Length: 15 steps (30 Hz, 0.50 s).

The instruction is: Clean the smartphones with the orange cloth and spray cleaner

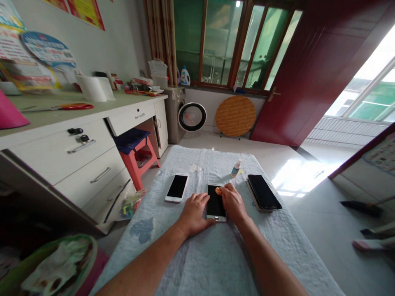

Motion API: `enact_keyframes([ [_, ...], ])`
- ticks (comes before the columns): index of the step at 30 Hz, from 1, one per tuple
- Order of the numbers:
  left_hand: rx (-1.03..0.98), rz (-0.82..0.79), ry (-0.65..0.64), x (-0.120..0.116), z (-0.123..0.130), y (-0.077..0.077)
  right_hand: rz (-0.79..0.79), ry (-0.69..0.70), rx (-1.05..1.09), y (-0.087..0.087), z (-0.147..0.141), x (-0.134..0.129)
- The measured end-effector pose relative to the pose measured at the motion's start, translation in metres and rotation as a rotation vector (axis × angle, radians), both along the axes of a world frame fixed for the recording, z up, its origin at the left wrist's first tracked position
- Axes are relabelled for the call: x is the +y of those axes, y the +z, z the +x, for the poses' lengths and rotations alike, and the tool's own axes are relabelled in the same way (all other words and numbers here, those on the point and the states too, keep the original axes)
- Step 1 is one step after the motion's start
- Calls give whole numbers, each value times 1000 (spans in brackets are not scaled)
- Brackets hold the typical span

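Observation:
A white-framed phone with a dark screen (pixel 214 207) lies on the cloth-covered table in front of me. My left hand (pixel 195 211) rests at its left side, with the thumb along the bottom edge and the fingers on the left edge. My right hand (pixel 233 202) pinches a small orange piece (pixel 218 190) against the upper right of the screen. Another white phone (pixel 177 188) lies to the left. Over on the right, a black phone (pixel 265 192) rests on top of a lighter one. A small spray bottle (pixel 236 168) stands behind my right hand.
The table's pale blue cloth (pixel 265 250) has creases. At the left are a desk with drawers (pixel 83 164), a red stool (pixel 140 158) and a bin (pixel 92 257) of crumpled paper. A washing machine (pixel 174 123) and round wooden board (pixel 236 116) stand beyond.

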State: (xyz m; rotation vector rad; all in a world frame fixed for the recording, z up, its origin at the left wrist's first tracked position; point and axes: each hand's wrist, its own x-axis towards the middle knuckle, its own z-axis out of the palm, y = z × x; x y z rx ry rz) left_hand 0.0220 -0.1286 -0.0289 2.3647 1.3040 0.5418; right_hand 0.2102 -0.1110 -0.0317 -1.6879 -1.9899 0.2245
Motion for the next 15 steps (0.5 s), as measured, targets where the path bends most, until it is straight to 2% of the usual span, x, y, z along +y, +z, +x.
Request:
enact_keyframes([
  [11,-37,-4,19,-2,-1,1,-66,227,11,8,-17,-25],
  [15,-34,-7,23,-2,0,1,-106,243,-15,13,-20,-30],
])
